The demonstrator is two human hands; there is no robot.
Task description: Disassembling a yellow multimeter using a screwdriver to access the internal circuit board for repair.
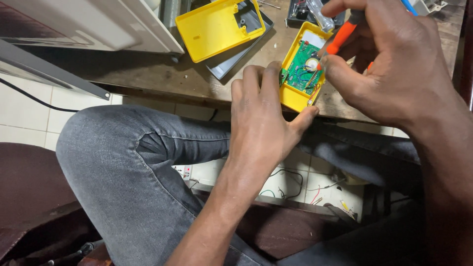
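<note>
An open yellow case (301,69) is seen at the near edge of a wooden table (157,74), with a green circuit board (305,69) exposed inside it. The case is steadied by the left hand (261,123): palm down, fingers laid flat and together against the left side of the case, thumb stretched out along its near bottom edge. The left forearm is brought in from the bottom of the frame, across the lap. This hand is pressed on the case, not closed around it.

An orange-handled screwdriver (341,38) is held by the right hand (394,69), pinched between thumb and curled fingers. The wrist is bent and the knuckles raised above the case. The tool is angled down and left, its tip brought onto the board near a round silver part (312,63). The right forearm is seen entering from the right edge. The hands are kept apart, with the case between them.

A yellow back cover (212,27) is lying further back on the table, on top of a grey piece (236,56), well apart from the case. Grey jeans (133,162) are seen below the table, one knee raised. Loose wires (290,182) are visible on the tiled floor (29,113) beneath.
</note>
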